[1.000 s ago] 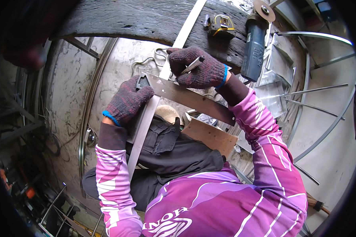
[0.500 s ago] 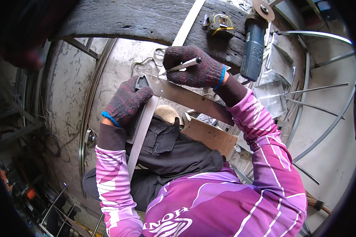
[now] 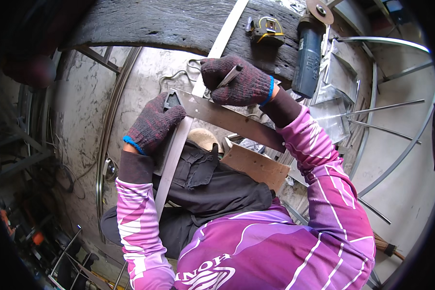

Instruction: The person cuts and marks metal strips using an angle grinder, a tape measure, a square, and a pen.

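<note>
Across a pale, straight bar (image 3: 197, 90), left grip (image 3: 155, 123) clasps a grey try square (image 3: 232, 120); right grip (image 3: 239, 83), a pen (image 3: 231, 76).

the right hand (image 3: 237, 81) now holds the pen (image 3: 230, 77) at a steeper slant. half a second ago the pen lies flatter, its tip in sight at the pale metal bar (image 3: 225, 34), close to the blade of the square (image 3: 232, 122); now the fingers hide that tip. with the pen tilted up, the bar shows clear between this hand and the blade.
</note>
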`<state>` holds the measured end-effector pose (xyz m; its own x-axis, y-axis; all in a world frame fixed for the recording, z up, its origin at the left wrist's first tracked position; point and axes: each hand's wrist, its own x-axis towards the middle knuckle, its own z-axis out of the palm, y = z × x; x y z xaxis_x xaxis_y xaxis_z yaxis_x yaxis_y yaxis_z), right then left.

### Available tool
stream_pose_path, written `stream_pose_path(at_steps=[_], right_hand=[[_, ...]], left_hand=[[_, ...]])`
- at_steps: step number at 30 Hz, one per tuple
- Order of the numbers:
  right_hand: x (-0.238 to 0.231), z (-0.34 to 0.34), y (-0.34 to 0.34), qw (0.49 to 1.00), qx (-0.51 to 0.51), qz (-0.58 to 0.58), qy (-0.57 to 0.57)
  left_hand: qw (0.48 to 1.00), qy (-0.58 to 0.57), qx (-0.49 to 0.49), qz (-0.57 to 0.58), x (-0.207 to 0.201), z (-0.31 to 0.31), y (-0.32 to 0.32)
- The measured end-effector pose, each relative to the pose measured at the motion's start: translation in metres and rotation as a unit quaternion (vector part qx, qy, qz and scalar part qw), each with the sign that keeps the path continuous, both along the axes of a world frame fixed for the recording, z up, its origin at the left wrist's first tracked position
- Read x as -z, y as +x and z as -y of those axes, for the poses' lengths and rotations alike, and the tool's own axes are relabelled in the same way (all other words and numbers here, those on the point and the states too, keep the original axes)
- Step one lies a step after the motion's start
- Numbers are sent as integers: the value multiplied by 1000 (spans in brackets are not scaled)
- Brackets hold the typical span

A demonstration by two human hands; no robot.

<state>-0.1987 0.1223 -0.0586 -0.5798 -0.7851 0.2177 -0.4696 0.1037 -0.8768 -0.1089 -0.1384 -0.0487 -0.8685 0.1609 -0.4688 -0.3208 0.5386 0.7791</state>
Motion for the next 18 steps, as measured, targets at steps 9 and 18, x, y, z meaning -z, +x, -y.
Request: stream_pose_path(at_steps=[9, 18], right_hand=[[-1, 12, 3, 967, 99, 189, -140], [-19, -17, -5, 946, 193, 121, -230]], left_hand=[[999, -2, -15, -50, -11, 1, 13], [949, 141, -262, -105, -84, 40, 66]])
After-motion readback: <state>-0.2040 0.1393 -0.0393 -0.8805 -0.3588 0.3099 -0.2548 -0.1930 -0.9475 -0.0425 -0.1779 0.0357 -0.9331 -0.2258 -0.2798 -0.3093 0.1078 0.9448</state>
